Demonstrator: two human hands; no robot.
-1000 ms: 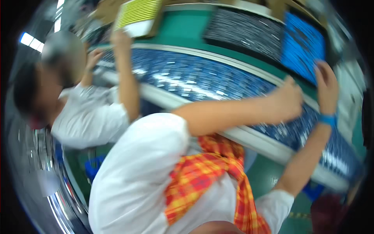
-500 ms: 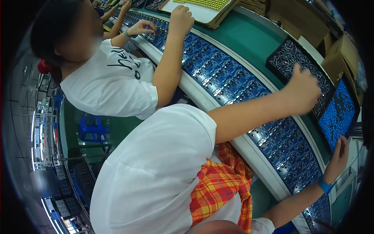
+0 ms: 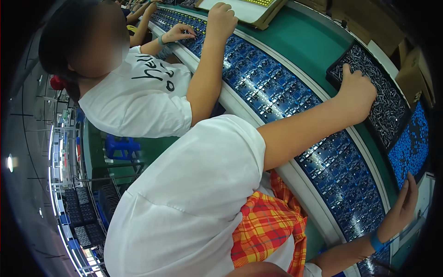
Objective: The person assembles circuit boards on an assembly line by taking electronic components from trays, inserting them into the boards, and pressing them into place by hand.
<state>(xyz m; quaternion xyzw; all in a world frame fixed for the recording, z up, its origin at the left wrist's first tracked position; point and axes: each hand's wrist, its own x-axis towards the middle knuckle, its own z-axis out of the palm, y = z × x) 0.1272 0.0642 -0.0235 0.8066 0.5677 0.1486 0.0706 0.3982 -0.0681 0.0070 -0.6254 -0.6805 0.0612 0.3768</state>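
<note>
My left hand (image 3: 358,94) is over a dark tray (image 3: 386,137) full of small dark grey cylindrical parts (image 3: 385,108). Its fingers are curled, and whatever they may hold is hidden. Lower down, my right hand (image 3: 402,210), with a blue band (image 3: 377,241) at the wrist, is near the lower end of a second tray heaped with small blue parts (image 3: 410,141). The fingers of that hand are stretched out, and I see nothing in them. Beneath my left forearm runs a line of blue circuit boards (image 3: 344,159) with small components on them.
A co-worker in a white shirt (image 3: 138,106) sits at the upper left, both hands over the same board line. A carton tray of yellow parts (image 3: 253,20) lies at the top. Cardboard boxes (image 3: 413,76) stand behind the dark tray. A blue stool (image 3: 122,147) is on the floor.
The view has shifted slightly, so the trays appear farther right. My left hand, blurred before, has moved toward the tray's upper left part. My right hand stays near the blue parts.
</note>
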